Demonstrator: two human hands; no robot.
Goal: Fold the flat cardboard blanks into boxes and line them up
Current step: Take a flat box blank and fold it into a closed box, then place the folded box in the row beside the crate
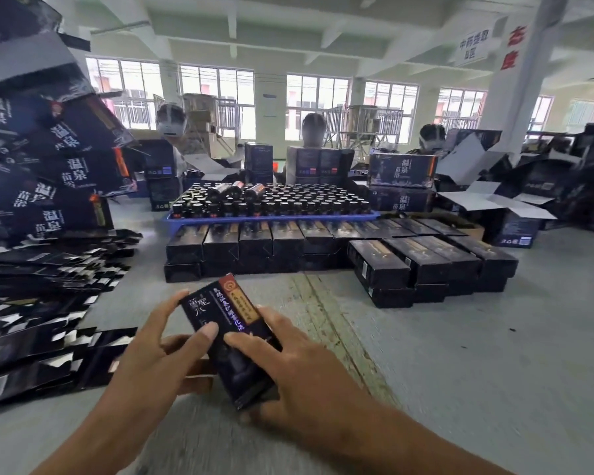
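I hold a black box [232, 332] with gold and red print low in the middle of the view, above the grey floor. My left hand [158, 358] grips its left side, thumb on the printed face. My right hand [288, 368] grips the right side, thumb also on the face. A heap of flat black blanks [45, 296] lies on the floor at the left. Folded black boxes [271, 245] stand lined up in rows ahead, with another stacked group [429, 262] to the right.
A blue tray [271, 219] full of dark bottles sits behind the rows. Tall piles of dark cartons [48, 149] rise at the left, open cartons [515, 214] at the right. Three people sit beyond the tray. Bare grey floor [477, 354] spreads to the right.
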